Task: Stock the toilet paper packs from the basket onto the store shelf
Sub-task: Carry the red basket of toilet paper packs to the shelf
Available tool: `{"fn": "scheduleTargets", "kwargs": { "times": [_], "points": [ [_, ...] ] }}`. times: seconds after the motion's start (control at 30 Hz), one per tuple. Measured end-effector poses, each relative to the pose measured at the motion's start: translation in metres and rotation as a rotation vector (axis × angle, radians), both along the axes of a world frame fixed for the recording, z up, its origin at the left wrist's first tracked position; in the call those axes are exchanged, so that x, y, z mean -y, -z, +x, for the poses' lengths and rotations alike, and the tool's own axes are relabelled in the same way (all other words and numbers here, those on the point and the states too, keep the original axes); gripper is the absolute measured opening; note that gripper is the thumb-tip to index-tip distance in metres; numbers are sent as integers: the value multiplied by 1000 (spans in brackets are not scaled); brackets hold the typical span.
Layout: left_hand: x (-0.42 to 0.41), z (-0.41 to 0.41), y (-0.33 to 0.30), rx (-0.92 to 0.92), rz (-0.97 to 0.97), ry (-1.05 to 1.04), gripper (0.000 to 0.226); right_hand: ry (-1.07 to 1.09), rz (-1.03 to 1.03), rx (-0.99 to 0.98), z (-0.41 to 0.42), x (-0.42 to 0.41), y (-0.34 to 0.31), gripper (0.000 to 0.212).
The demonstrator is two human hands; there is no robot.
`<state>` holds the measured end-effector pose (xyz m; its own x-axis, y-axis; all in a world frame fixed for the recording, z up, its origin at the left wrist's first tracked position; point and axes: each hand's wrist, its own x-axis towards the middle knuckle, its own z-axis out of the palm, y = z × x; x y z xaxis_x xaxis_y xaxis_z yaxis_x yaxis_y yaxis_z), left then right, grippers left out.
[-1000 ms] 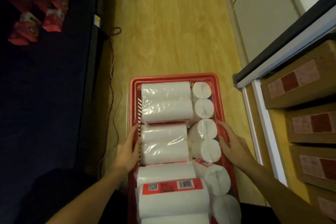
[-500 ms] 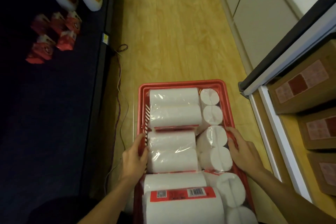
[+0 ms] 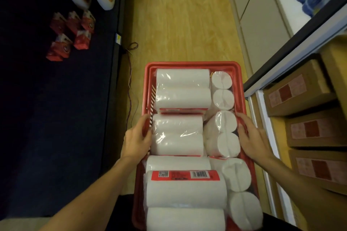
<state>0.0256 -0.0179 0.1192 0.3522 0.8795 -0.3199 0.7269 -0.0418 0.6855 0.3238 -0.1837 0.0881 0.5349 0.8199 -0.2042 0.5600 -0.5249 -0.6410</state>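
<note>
Basket [image 3: 195, 64] full of packs [image 3: 177, 135], held low over floor beside shelf [image 3: 308, 110]. Left hand [image 3: 136, 139] and right hand [image 3: 253, 137] laid on side rims, fingers loosely curled, grip depth unclear. Basket best lowered level, then top pack lifted two-handed.

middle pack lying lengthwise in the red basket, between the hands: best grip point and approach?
Take the middle pack by its two short ends, from above. Its long side lies across the basket; the left hand is already at one end. A neighbouring pack crowds the other end, so fingers must wedge between them.
</note>
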Motion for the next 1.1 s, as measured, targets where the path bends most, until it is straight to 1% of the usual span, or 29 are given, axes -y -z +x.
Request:
{"fn": "scheduleTargets", "kwargs": {
  "times": [0.2,0.27,0.43,0.53,0.6,0.73,0.97,1.1],
  "points": [
    [-6,15,-77,5,8,-16,39,-37,16,29,21,-16,-89,40],
    [-10,23,-97,-11,8,-18,40,-41,10,38,32,-21,-105,41],
    [-19,41,-138,-50,2,12,41,-95,-25,-41,60,-32,-147,40],
    [-28,51,-154,-62,0,25,43,-80,-14,-38,68,-41,-170,41],
    [-37,55,-158,-73,-14,24,45,-66,-31,-37,74,-50,-176,40],
    [-64,65,-157,-71,-65,5,46,-37,-129,-60,85,-81,-180,37],
    [-147,82,-155,-109,-77,43,44,49,-188,-52,94,-158,-182,37],
    [-197,99,-163,-165,-19,80,44,-13,-170,27,104,-199,-187,39]
  ]
}}
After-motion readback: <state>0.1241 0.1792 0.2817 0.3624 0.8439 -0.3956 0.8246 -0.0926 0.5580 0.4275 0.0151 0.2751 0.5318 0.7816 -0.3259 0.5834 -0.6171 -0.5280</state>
